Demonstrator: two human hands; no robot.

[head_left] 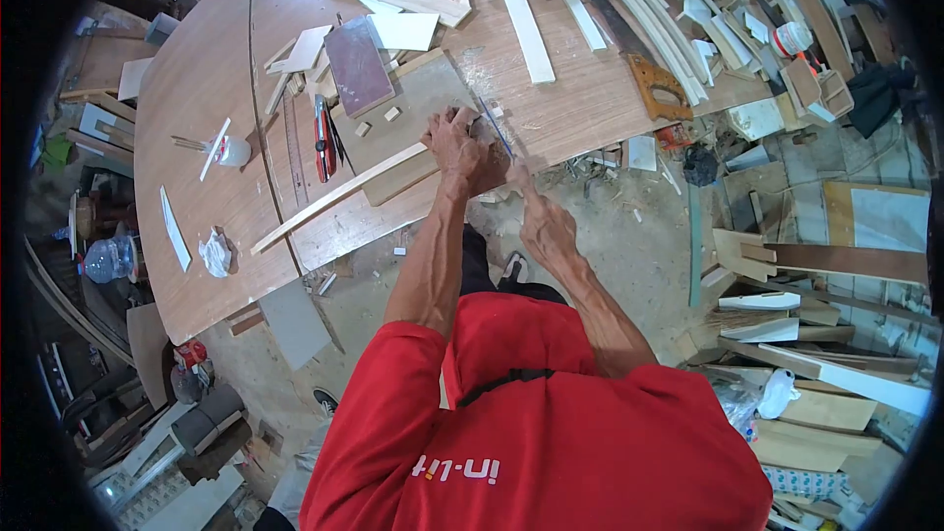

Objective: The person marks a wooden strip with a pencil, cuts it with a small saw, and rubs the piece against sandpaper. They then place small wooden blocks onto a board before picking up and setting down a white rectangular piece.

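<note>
1. At the near edge of the workbench (197,118), in the head view, the left hand (460,146) presses down on the corner of a flat grey-brown board (408,103). Its fingers are bent and spread over the wood and clasp nothing.
2. Just to the right, the right hand (543,224) hangs off the bench edge above the floor. It is closed around the lower end of a thin blue tool (497,133).
3. That tool slants up to the board and ends just beside the left hand's fingers. It may be a pencil or a narrow blade; the view is too small to tell which.
4. The board lies at the bench's near edge with pale sawdust around its right corner, and two small wooden blocks (377,121) rest on it.
5. A long pale strip (334,195) slants across the board's lower part towards the left wrist.
6. Left of the board, a red-handled tool (324,138) lies beside a steel ruler (295,143). A dark reddish panel (359,64) sits at the board's far corner.
7. A handsaw (644,69) with a wooden handle lies well to the right, among pale slats.
8. Far left on the bench are a small white bottle (232,149) and a crumpled rag (216,253).
9. A red shirt (551,433) fills the bottom of the view.
</note>
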